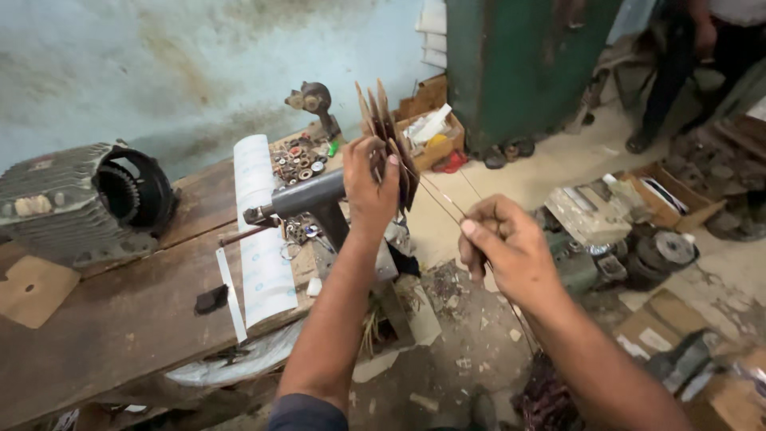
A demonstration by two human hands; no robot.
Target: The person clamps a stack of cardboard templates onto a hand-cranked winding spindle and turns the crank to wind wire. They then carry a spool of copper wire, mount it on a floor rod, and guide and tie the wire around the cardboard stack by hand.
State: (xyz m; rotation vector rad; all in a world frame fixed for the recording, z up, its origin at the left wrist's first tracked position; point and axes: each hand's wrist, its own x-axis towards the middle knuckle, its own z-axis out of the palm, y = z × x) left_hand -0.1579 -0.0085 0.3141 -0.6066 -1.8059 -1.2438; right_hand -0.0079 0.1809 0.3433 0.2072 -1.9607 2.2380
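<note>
Over the bench edge: left hand (369, 185) clamped round the stepped wooden winding former (385, 136) on its grey spindle (307, 197), right hand (511, 247) pinching thin copper wire (443, 199) running to it. Just behind, one open cardboard box (435, 132) stuffed with white packets. One white paper sheet (259, 231) and one ribbed motor housing (84, 199) further left.

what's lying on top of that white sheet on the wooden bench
On the white sheet: small round metal parts at its far end and a dark metal arm crossing it. What lies beneath the arm is hidden.
</note>
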